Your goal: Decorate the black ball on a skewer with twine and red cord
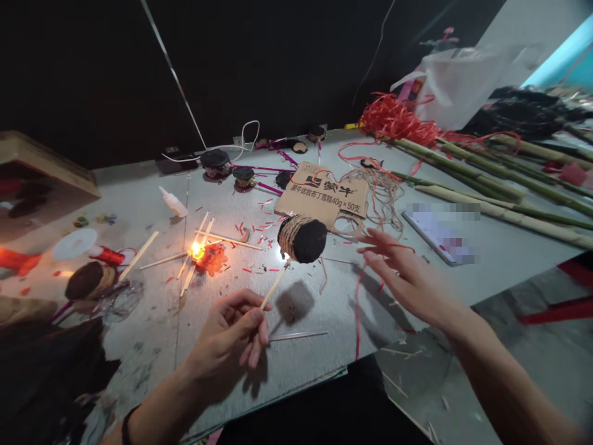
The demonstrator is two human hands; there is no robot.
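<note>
ball [303,239]: dark, round, twine-wound on its left half, atop stick [275,285] | left hand [227,340]: fingers pinched on stick | right hand [403,272]: fingers spread, red string [357,321] draped over

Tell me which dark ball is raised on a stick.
The black ball half-wrapped in tan twine, held on a thin wooden stick by the left hand; the others rest on the table.

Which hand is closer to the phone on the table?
Right. The right hand sits just left of the phone, red string draped across it; the left hand is farther left, pinching a stick.
</note>
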